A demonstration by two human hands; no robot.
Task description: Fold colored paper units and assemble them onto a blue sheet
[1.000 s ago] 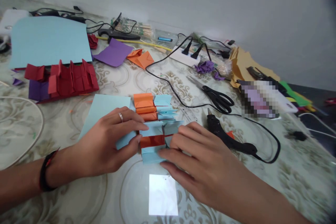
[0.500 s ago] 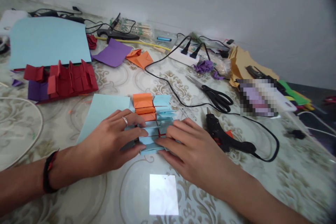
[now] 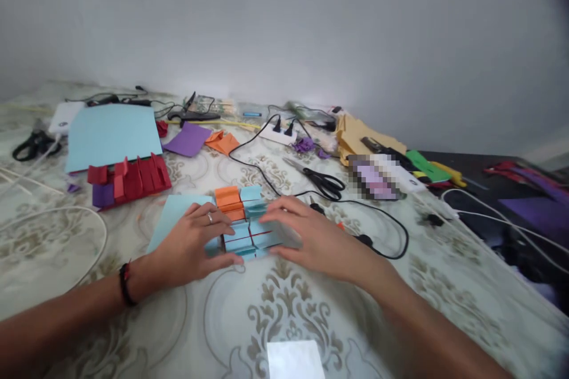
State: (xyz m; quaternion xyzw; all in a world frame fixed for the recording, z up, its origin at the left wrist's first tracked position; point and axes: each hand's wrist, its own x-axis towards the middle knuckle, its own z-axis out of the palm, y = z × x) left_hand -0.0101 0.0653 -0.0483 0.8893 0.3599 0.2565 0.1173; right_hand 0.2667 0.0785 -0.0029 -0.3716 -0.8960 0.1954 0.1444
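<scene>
A folded paper piece with orange flaps (image 3: 230, 197) and light blue flaps (image 3: 239, 243) lies on the table between my hands. Fingers of my left hand (image 3: 191, 243), ringed and spread, rest against its left edge, the thumb at the near corner. Over the right edge sits my right hand (image 3: 306, 234), thumb and fingers apart and slightly blurred, hiding some of the blue flaps. Under my left hand is a light blue sheet (image 3: 178, 213). A glue gun (image 3: 316, 208) is mostly hidden behind my right hand.
Black-handled scissors (image 3: 324, 183) and a looping black cable lie beyond my right hand, near a power strip (image 3: 278, 133). A red folded paper piece (image 3: 142, 177) and a large blue sheet (image 3: 111, 136) are at left. A pixelated object (image 3: 376, 177) lies at right.
The view has tilted up, showing more wall. My right hand's fingers have spread and risen from the blue flaps, which now lie flatter. My left hand stays at the left edge.
</scene>
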